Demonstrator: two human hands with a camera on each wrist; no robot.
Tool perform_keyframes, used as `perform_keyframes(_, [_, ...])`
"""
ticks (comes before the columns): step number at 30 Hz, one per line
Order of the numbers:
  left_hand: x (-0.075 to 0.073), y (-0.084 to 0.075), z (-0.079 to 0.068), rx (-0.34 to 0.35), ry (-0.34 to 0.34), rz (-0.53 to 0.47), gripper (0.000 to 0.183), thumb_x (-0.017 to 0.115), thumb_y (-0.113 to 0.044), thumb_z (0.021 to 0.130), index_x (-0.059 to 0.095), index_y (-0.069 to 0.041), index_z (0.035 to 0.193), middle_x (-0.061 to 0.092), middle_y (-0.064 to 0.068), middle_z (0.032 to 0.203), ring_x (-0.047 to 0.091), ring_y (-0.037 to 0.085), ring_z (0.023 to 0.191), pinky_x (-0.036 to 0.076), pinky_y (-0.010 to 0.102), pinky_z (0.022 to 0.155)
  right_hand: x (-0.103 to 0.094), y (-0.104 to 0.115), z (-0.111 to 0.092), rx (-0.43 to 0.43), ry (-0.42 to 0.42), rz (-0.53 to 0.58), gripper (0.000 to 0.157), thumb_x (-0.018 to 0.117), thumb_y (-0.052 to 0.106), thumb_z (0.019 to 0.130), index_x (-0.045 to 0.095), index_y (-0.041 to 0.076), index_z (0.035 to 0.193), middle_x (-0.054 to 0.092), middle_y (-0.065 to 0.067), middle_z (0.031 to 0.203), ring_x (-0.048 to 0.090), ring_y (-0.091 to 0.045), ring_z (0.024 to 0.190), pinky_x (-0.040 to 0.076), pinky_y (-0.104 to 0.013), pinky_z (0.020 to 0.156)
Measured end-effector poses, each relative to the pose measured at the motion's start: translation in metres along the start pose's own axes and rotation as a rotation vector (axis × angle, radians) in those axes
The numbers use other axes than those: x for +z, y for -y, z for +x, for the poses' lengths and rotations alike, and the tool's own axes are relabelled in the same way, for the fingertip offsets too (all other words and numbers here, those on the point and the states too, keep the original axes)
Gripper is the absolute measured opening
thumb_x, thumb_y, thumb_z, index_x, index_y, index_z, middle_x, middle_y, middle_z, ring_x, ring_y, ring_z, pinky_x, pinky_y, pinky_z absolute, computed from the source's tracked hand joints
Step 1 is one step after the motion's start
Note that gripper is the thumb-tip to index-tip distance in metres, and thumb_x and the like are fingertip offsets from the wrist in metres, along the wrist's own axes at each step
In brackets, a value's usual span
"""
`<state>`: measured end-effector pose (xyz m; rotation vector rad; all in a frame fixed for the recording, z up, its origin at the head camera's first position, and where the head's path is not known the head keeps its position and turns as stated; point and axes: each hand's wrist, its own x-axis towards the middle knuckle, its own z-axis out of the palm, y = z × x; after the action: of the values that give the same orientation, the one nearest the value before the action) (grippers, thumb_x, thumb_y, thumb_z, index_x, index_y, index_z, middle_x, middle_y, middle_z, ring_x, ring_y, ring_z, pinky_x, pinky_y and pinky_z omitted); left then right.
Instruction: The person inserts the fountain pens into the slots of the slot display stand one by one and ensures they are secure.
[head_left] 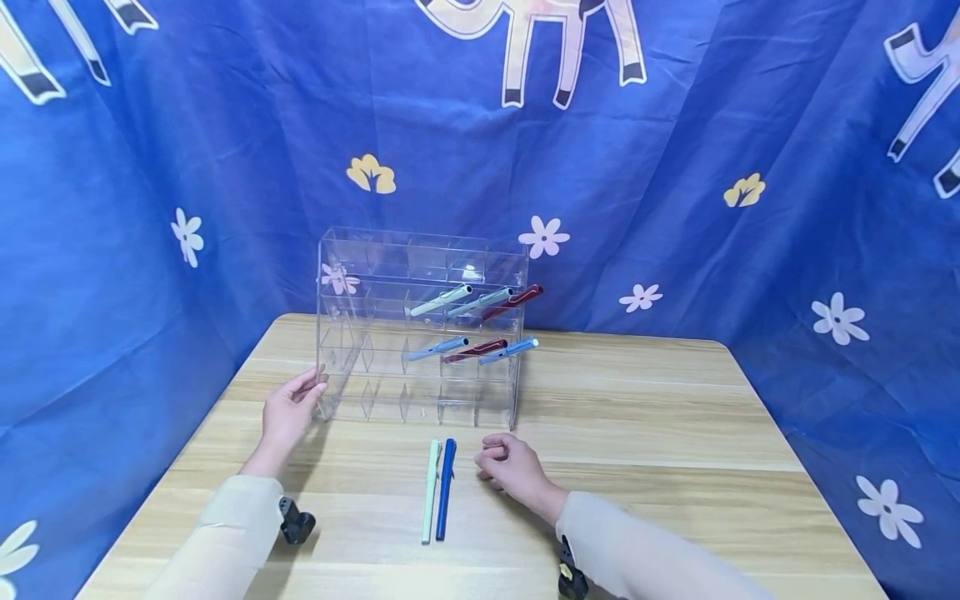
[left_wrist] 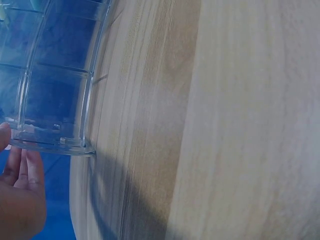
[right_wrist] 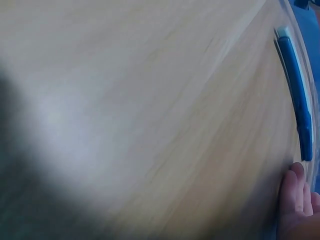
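Observation:
A clear acrylic pen rack (head_left: 386, 333) stands upright on the table. My left hand (head_left: 288, 417) pinches its left side panel, thumb on one face and fingers (left_wrist: 34, 172) on the other. On the table in front of the rack, a mint green pen (head_left: 430, 492) and a dark blue pen (head_left: 446, 490) lie side by side. Just right of them hovers my right hand (head_left: 517, 473), fingers loosely bent and holding nothing. In the right wrist view its fingertips are close to one end of the blue pen (right_wrist: 297, 95).
Mint, light blue and dark red pens (head_left: 513, 302) stick out of an upper rack row. Blue, dark red (head_left: 477, 350) and light blue pens fill part of the row below. A blue patterned curtain (head_left: 450, 167) surrounds the wooden table (head_left: 637, 417) at the back and sides.

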<state>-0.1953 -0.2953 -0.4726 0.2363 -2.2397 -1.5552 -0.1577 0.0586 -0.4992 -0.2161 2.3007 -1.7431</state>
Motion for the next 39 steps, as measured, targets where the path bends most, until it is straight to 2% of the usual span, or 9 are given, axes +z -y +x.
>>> perform_keyframes(8, [0.0, 0.001, 0.0, -0.006, 0.002, -0.002, 0.037, 0.06, -0.004, 0.093, 0.054, 0.007, 0.128, 0.058, 0.028, 0.118, 0.051, -0.019, 0.078, 0.047, 0.005, 0.078, 0.018, 0.011, 0.001, 0.02, 0.004, -0.048, 0.04, 0.073, 0.013, 0.083, 0.058, -0.007, 0.115, 0.066, -0.001, 0.084, 0.067, -0.02, 0.068, 0.057, -0.028, 0.053])
perform_keyframes(13, [0.0, -0.001, 0.0, -0.005, -0.003, 0.012, 0.036, 0.06, -0.004, 0.093, 0.054, 0.007, 0.127, 0.058, 0.029, 0.117, 0.051, -0.019, 0.077, 0.047, 0.005, 0.077, 0.024, 0.011, 0.007, 0.016, 0.005, -0.09, 0.036, 0.075, 0.016, 0.082, 0.061, -0.006, 0.108, 0.064, 0.001, 0.079, 0.065, -0.016, 0.063, 0.056, -0.028, 0.051])
perform_keyframes(19, [0.0, 0.0, -0.001, -0.006, -0.003, 0.023, 0.036, 0.06, -0.006, 0.094, 0.055, 0.006, 0.128, 0.059, 0.027, 0.117, 0.057, -0.013, 0.083, 0.047, 0.006, 0.077, 0.033, 0.011, 0.015, 0.047, -0.009, -0.118, 0.033, 0.076, 0.018, 0.082, 0.062, -0.003, 0.103, 0.066, 0.003, 0.073, 0.061, -0.012, 0.058, 0.055, -0.026, 0.048])
perform_keyframes(25, [0.0, -0.001, -0.001, -0.009, -0.002, 0.01, 0.036, 0.06, -0.004, 0.094, 0.055, 0.006, 0.128, 0.059, 0.027, 0.117, 0.056, -0.014, 0.082, 0.047, 0.005, 0.077, 0.043, 0.015, 0.019, 0.059, -0.036, -0.206, 0.028, 0.076, 0.016, 0.081, 0.062, 0.0, 0.1, 0.064, 0.003, 0.066, 0.059, -0.013, 0.05, 0.052, -0.025, 0.043])
perform_keyframes(28, [0.001, -0.002, -0.001, -0.013, -0.002, 0.0, 0.036, 0.06, -0.005, 0.094, 0.055, 0.007, 0.128, 0.058, 0.028, 0.117, 0.056, -0.014, 0.082, 0.047, 0.005, 0.076, 0.044, 0.018, 0.019, 0.067, -0.043, -0.26, 0.028, 0.077, 0.017, 0.081, 0.061, 0.002, 0.099, 0.062, 0.004, 0.064, 0.058, -0.012, 0.048, 0.051, -0.024, 0.041])
perform_keyframes(34, [0.001, -0.001, -0.001, -0.012, -0.002, 0.006, 0.036, 0.06, -0.005, 0.093, 0.055, 0.007, 0.127, 0.059, 0.028, 0.117, 0.061, -0.006, 0.086, 0.049, 0.006, 0.075, 0.045, 0.021, 0.021, 0.087, -0.045, -0.326, 0.031, 0.079, 0.02, 0.079, 0.061, 0.003, 0.099, 0.061, 0.006, 0.06, 0.057, -0.01, 0.047, 0.049, -0.023, 0.04])
perform_keyframes(39, [0.001, -0.001, -0.001, 0.016, -0.007, -0.01, 0.035, 0.061, -0.002, 0.093, 0.055, 0.008, 0.126, 0.058, 0.029, 0.116, 0.059, -0.011, 0.081, 0.048, 0.006, 0.077, 0.044, 0.023, 0.022, 0.102, -0.04, -0.378, 0.032, 0.079, 0.021, 0.078, 0.062, 0.004, 0.098, 0.06, 0.005, 0.057, 0.058, -0.011, 0.047, 0.048, -0.024, 0.04])
